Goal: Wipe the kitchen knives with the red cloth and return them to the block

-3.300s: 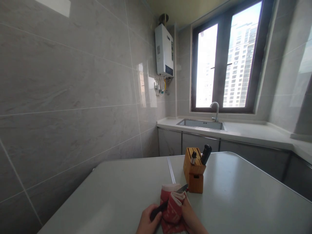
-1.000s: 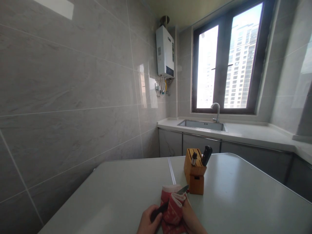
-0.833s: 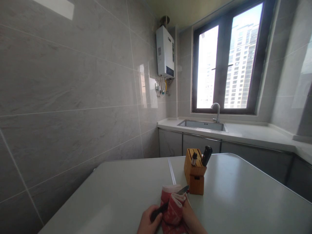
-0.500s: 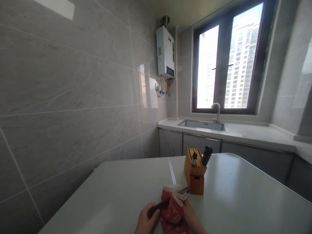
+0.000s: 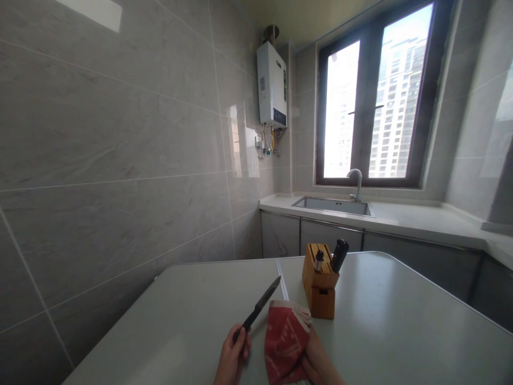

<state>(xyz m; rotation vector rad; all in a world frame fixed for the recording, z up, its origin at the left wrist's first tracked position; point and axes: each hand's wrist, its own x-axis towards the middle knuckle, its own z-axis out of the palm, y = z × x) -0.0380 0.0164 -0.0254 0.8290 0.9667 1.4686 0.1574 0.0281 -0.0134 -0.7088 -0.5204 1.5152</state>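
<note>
knife (image 5: pixel 257 309) | in left hand (image 5: pixel 235 345), blade (image 5: pixel 269 292) forward | (red cloth (image 5: pixel 282 338) alongside)

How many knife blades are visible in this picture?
1: the blade of the knife in the left hand, left of the red cloth. Others may be hidden inside the wooden block, where two handles stick out.

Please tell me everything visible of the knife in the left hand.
The knife has a black handle and a pointed, grey, metal-looking blade. It slants forward and to the right. The left hand has its grip around the handle. The blade is apart from the cloth; contact with the table is unclear.
</note>
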